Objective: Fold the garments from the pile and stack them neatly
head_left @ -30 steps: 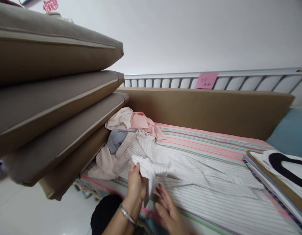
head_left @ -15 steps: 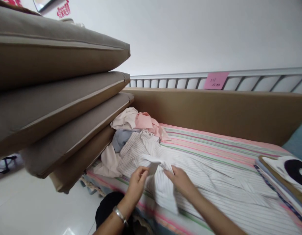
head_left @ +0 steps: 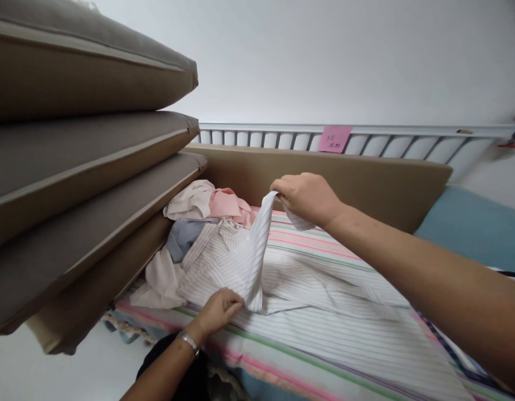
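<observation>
A white shirt with thin dark stripes [head_left: 324,312] lies spread over the bed. My right hand [head_left: 309,197] is closed on one part of it, lifted well above the mattress, so the cloth hangs in a twisted fold below the fingers. Low at the bed's near side, my left hand [head_left: 219,312], with a silver bracelet on its wrist, has its fingers pinched at the shirt's near edge; the fingertips are partly hidden. Beyond the shirt's left end lie crumpled clothes: a pink piece [head_left: 227,204], a cream piece [head_left: 190,200], a grey-blue piece [head_left: 184,236] and a beige piece [head_left: 159,281].
Thick brown cushions [head_left: 94,184] are stacked at the left, overhanging the bed. A brown padded board [head_left: 366,186] stands along the white rail [head_left: 249,136], which bears a pink note [head_left: 334,139]. Folded clothes [head_left: 453,351] lie partly behind my right arm. Striped bedding [head_left: 278,370] covers the bed.
My right hand has risen and moved away from me, lifting part of the shirt. My left hand has dropped slightly leftward, to the shirt's near edge. The view has swung right.
</observation>
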Demonstrator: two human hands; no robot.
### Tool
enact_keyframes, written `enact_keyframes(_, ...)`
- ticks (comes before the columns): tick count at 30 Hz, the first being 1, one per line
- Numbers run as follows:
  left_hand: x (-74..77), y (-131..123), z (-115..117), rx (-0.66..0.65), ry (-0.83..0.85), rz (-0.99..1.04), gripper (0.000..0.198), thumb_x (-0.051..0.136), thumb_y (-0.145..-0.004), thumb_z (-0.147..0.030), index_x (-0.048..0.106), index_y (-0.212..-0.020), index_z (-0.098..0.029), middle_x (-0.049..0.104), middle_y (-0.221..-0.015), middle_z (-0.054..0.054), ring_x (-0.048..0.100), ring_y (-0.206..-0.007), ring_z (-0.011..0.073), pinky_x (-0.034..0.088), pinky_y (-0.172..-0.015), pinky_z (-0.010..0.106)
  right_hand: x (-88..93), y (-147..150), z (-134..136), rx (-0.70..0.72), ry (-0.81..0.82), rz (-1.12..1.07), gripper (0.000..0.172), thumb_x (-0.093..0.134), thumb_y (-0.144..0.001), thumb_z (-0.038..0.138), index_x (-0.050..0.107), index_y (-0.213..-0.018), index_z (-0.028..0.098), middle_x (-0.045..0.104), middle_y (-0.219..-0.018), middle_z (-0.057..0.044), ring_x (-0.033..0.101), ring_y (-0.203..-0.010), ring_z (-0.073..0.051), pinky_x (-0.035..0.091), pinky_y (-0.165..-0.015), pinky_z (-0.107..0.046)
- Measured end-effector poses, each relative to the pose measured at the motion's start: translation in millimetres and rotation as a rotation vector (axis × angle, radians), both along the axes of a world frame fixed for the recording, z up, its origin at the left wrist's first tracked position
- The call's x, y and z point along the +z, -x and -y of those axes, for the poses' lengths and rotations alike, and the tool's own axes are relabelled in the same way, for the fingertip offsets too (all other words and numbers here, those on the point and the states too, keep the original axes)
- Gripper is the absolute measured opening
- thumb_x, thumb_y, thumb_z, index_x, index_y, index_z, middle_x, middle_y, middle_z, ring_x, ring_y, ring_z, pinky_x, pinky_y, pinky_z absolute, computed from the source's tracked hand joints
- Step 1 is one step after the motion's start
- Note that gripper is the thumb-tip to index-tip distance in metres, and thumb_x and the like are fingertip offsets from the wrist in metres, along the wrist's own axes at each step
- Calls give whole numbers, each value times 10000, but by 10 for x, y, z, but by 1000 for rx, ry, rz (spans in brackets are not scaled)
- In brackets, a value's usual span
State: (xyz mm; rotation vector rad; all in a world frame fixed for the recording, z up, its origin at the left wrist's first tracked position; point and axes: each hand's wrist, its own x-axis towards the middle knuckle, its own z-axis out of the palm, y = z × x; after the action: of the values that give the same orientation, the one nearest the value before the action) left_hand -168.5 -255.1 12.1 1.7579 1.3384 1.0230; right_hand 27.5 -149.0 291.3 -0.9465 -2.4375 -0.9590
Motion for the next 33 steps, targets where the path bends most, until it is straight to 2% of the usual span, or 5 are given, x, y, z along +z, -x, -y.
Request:
enact_keyframes(13, -265, 99, -509, 256, 241, 218, 311, 694, -598, -110, 690, -894, -206, 656, -823, 27, 600, -807, 171, 438, -807, 253, 11, -564, -114, 12, -142, 171, 372, 301, -916, 305, 603, -747, 170, 550, -651, -6, 443, -611, -121, 237, -628, -299)
enact_keyframes(18, -317, 401, -529, 307, 441, 430, 259, 672, -685, -195, 660, -935, -127, 619, -580, -4, 561, -451, 120, 449, -465, 223, -880, -1290, 197, 117, 81, 225, 294, 345, -910, 212, 626, -822, 204, 561, -672, -11, 448, -650, -141, 279, -664, -307)
enact_keyframes(24, -352, 640, -459, 442, 544, 627, 115, 696, -693, -123, 613, -772, -120, 680, -712, 51, 656, -596, 150, 537, -518, 235, -2355, -2249, 753, -151, 866, 52, 194, 479, -811, 190, 658, -848, 254, 653, -828, -33, 567, -798, -182, 364, -739, -322)
enact_keyframes(27, -381, 664, -430, 503, 555, 700, 102, 656, -715, -56, 610, -778, -122, 688, -742, 47, 674, -650, 163, 566, -566, 254, -2615, -2460, 885, -385, 1027, -223, 216, 465, -820, 336, 659, -880, 265, 675, -895, -28, 593, -832, -198, 390, -751, -326)
enact_keyframes(33, -295, 722, -301, 518, 629, 876, 126, 585, -763, -108, 600, -880, -153, 715, -800, 54, 692, -755, 212, 587, -656, 303, -2638, -2708, 716, -838, 883, -620, 299, 356, -841, 331, 618, -755, 215, 667, -736, -49, 612, -759, -195, 410, -703, -304)
